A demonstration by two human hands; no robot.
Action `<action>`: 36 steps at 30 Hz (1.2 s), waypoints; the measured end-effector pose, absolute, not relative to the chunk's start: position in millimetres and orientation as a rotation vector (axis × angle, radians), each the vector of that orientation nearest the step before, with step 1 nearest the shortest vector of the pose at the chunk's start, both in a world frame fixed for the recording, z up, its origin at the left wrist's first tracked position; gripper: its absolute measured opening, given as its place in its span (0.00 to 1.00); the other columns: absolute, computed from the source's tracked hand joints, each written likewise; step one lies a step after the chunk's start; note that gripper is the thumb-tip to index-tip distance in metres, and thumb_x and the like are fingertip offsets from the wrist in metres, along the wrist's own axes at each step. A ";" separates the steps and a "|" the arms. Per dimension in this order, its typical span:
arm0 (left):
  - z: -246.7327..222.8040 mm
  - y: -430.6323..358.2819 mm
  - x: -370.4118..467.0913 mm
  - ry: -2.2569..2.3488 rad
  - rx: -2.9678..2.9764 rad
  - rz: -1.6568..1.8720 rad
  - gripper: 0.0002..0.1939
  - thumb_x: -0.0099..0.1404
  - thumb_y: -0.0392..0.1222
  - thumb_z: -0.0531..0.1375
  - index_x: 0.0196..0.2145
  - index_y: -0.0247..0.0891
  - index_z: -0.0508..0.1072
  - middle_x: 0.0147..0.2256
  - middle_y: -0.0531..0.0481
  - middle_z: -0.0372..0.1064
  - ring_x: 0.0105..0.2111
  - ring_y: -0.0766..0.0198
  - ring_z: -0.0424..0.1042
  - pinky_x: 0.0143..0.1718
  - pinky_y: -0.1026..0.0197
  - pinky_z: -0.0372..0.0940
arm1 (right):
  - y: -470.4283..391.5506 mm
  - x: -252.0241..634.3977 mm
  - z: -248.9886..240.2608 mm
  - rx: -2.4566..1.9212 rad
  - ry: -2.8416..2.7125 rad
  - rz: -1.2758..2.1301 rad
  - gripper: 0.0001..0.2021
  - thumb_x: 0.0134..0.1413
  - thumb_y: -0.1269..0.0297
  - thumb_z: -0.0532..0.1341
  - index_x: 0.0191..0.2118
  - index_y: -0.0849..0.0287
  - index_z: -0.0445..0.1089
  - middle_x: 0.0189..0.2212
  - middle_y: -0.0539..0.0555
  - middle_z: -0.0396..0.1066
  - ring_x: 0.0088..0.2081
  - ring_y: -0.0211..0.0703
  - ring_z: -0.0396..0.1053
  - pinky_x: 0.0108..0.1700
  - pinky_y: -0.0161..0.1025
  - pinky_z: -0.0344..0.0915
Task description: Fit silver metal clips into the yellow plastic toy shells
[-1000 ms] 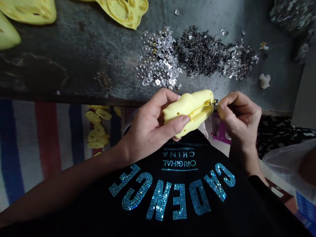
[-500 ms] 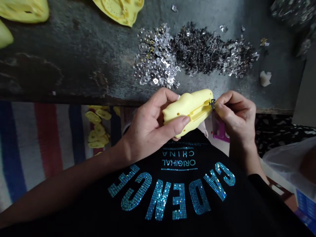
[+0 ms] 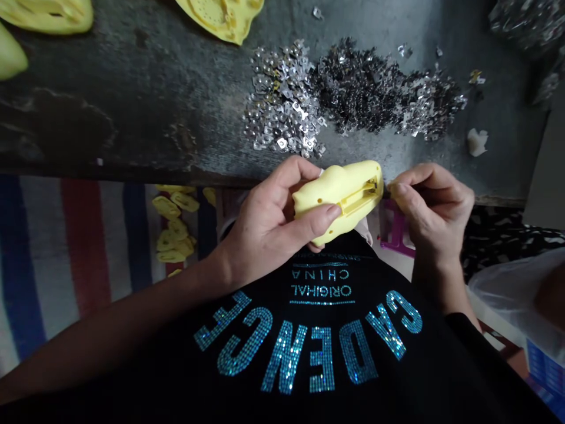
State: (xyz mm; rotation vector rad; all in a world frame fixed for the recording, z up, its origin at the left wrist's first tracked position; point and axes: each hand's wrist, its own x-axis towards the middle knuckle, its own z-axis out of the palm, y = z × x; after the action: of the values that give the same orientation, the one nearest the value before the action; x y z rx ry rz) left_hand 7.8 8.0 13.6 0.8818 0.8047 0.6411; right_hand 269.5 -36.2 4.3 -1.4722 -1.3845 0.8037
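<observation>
Yellow moulded plastic shell (image 3: 339, 197) gripped at the dark worktable's (image 3: 145, 100) near edge.
It is clasped by the left hand (image 3: 269, 227), fingers curled around it; the right hand's (image 3: 430, 206) fingertips (image 3: 394, 189) are pinched together beside its slotted end, whatever they pinch being hidden.

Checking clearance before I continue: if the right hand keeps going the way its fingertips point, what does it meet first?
The right hand points left at the yellow part's open end, a small gap away. It would likely meet that end first, though depth is unclear.

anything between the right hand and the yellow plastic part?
Head view: only a narrow bare gap separates the right hand from the yellow plastic part; dark tabletop behind.
</observation>
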 end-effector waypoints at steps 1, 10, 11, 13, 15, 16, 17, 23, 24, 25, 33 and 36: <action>13.4 7.8 7.3 0.808 0.881 0.640 0.17 0.70 0.43 0.76 0.47 0.46 0.71 0.36 0.57 0.77 0.27 0.65 0.77 0.25 0.63 0.74 | -36.4 270.2 5.5 -1.499 -1.413 0.764 0.07 0.72 0.56 0.73 0.41 0.50 0.81 0.32 0.51 0.79 0.29 0.42 0.70 0.29 0.42 0.67; 3.6 3.2 2.0 0.740 1.327 0.744 0.18 0.72 0.41 0.74 0.55 0.46 0.75 0.37 0.56 0.73 0.31 0.68 0.70 0.30 0.64 0.67 | -23.1 281.4 -2.7 -1.418 -1.479 1.123 0.22 0.62 0.48 0.81 0.56 0.48 0.81 0.45 0.51 0.84 0.42 0.46 0.81 0.40 0.41 0.81; 2.9 4.1 1.6 0.658 1.336 0.735 0.22 0.71 0.40 0.75 0.58 0.45 0.74 0.39 0.55 0.75 0.32 0.67 0.72 0.31 0.65 0.69 | -23.4 280.6 -2.8 -1.402 -1.453 1.134 0.22 0.61 0.49 0.82 0.56 0.47 0.81 0.46 0.51 0.84 0.43 0.46 0.81 0.42 0.41 0.81; 1.8 7.1 -0.3 0.491 1.324 0.658 0.31 0.68 0.39 0.77 0.64 0.46 0.73 0.45 0.52 0.79 0.38 0.63 0.78 0.37 0.64 0.75 | -25.8 278.0 -2.9 -1.331 -1.412 1.142 0.23 0.61 0.52 0.82 0.59 0.45 0.82 0.48 0.50 0.84 0.45 0.46 0.82 0.46 0.41 0.82; 0.2 10.5 -3.1 0.364 1.309 0.607 0.37 0.65 0.40 0.79 0.68 0.47 0.73 0.48 0.50 0.81 0.41 0.60 0.81 0.41 0.63 0.79 | -29.8 275.3 -3.7 -1.268 -1.382 1.133 0.22 0.62 0.53 0.81 0.60 0.41 0.82 0.48 0.49 0.84 0.45 0.47 0.83 0.46 0.43 0.83; -0.9 11.9 -4.3 0.319 1.308 0.609 0.38 0.64 0.40 0.79 0.68 0.48 0.73 0.48 0.50 0.81 0.42 0.60 0.81 0.43 0.62 0.79 | -32.1 274.3 -4.6 -1.256 -1.375 1.115 0.22 0.63 0.53 0.80 0.60 0.39 0.83 0.49 0.49 0.85 0.45 0.48 0.83 0.45 0.45 0.83; -2.1 13.0 -5.1 0.291 1.314 0.616 0.39 0.64 0.40 0.80 0.68 0.49 0.73 0.48 0.50 0.80 0.43 0.60 0.81 0.44 0.62 0.80 | -34.2 273.7 -5.7 -1.259 -1.371 1.092 0.21 0.63 0.52 0.80 0.60 0.37 0.82 0.49 0.50 0.85 0.44 0.49 0.83 0.44 0.48 0.84; -5.9 13.5 -0.9 0.163 1.461 0.676 0.42 0.60 0.39 0.81 0.68 0.51 0.73 0.53 0.46 0.79 0.43 0.57 0.82 0.45 0.60 0.82 | -39.8 275.5 -21.1 -1.176 -1.386 1.004 0.24 0.62 0.46 0.80 0.59 0.42 0.80 0.49 0.53 0.85 0.46 0.52 0.85 0.49 0.51 0.87; -5.7 12.6 -0.2 0.154 1.508 0.685 0.42 0.59 0.40 0.82 0.68 0.50 0.74 0.54 0.45 0.79 0.43 0.57 0.82 0.43 0.60 0.82 | -39.9 275.2 -24.1 -1.144 -1.390 0.982 0.23 0.62 0.46 0.80 0.59 0.43 0.80 0.48 0.53 0.85 0.47 0.51 0.86 0.48 0.49 0.86; -5.2 11.6 0.3 0.158 1.543 0.687 0.43 0.58 0.40 0.82 0.68 0.50 0.74 0.54 0.45 0.78 0.43 0.57 0.81 0.42 0.60 0.82 | -40.0 274.5 -26.7 -1.123 -1.397 0.953 0.22 0.64 0.47 0.79 0.58 0.44 0.79 0.48 0.52 0.84 0.47 0.50 0.85 0.47 0.48 0.86; 4.0 14.4 6.0 0.379 1.687 0.601 0.61 0.51 0.56 0.87 0.77 0.50 0.68 0.59 0.43 0.73 0.52 0.48 0.79 0.52 0.46 0.82 | -42.4 271.9 -25.8 -1.081 -1.517 0.604 0.19 0.66 0.47 0.76 0.57 0.44 0.80 0.45 0.55 0.82 0.44 0.53 0.82 0.43 0.50 0.83; 5.9 19.7 9.3 0.346 1.765 0.535 0.62 0.51 0.56 0.86 0.78 0.46 0.68 0.63 0.40 0.72 0.56 0.45 0.79 0.59 0.44 0.82 | -42.6 272.7 -23.7 -1.066 -1.570 0.551 0.19 0.68 0.47 0.75 0.58 0.45 0.81 0.45 0.56 0.82 0.43 0.53 0.82 0.43 0.51 0.83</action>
State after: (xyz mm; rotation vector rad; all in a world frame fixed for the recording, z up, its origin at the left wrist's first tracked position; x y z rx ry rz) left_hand 9.3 19.7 5.9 1.7650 0.3461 0.5354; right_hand 272.7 -42.6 -23.7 -1.0659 -1.5698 0.5515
